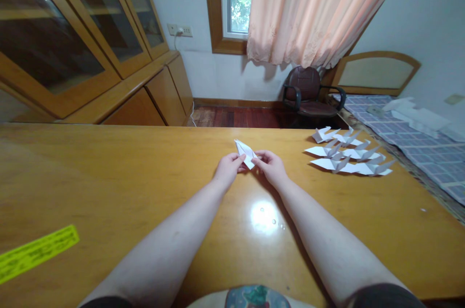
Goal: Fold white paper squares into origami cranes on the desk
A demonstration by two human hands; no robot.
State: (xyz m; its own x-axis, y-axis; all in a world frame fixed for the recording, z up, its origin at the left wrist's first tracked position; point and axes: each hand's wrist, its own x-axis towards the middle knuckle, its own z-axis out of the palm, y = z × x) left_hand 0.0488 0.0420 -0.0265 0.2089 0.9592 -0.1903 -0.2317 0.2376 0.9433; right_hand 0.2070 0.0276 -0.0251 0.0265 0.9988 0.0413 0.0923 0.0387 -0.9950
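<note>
A small folded piece of white paper is held just above the wooden table, pointed end up and to the left. My left hand pinches its lower left side. My right hand pinches its right side, fingers closed on the paper. Both forearms reach forward over the table's middle.
Several finished white paper cranes lie in rows on the table to the right of my hands. A yellow printed strip lies near the table's front left. Beyond the table are a wooden cabinet, a dark armchair and a bed.
</note>
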